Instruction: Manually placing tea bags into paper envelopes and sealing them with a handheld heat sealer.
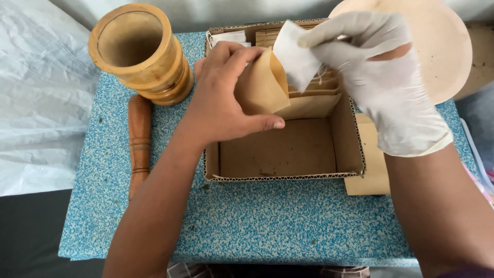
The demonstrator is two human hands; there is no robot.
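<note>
My bare left hand (224, 98) holds a small brown paper envelope (262, 85) open above a shallow cardboard box (288, 176). My right hand (383, 77), in a white glove, pinches a white tea-bag-like sachet (296, 56) with its lower corner at the envelope's mouth. More brown envelopes (314, 92) stand stacked at the far end of the box. The near half of the box is bare cardboard.
A wooden mortar (139, 51) stands at the back left of the blue speckled table (257, 221), with a wooden pestle (139, 144) lying beside it. A round pale plate (447, 46) sits at the back right. Loose brown envelopes (368, 170) lie right of the box. White plastic sheeting (41, 98) lies left.
</note>
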